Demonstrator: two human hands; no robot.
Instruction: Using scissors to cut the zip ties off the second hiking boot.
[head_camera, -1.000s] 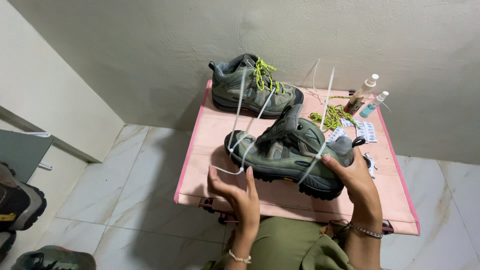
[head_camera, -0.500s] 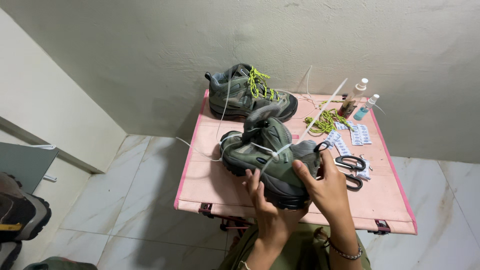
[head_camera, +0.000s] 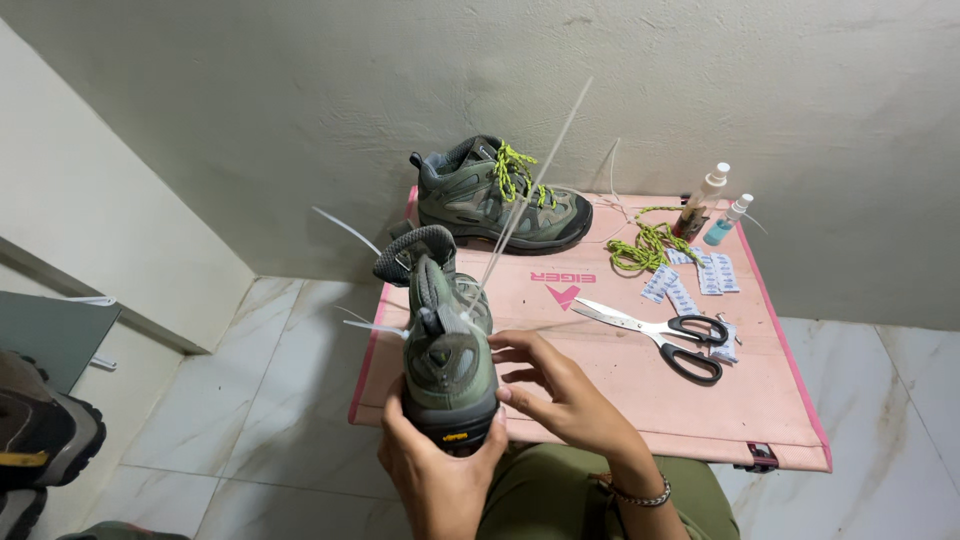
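Soft, even light is cast from above; faint shadows are thrown beneath the pink folding table (head_camera: 640, 400). Focus is kept sharp, edges slightly bowed.

Grey-green boot (head_camera: 445, 345) held toe-first, white ties through eyelets.

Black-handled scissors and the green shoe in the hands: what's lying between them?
In the head view, only bare pink table lies between the black-handled scissors and held green shoe.

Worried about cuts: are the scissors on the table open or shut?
Open: the scissors lie flat on the pink table, blades parted at the tips.
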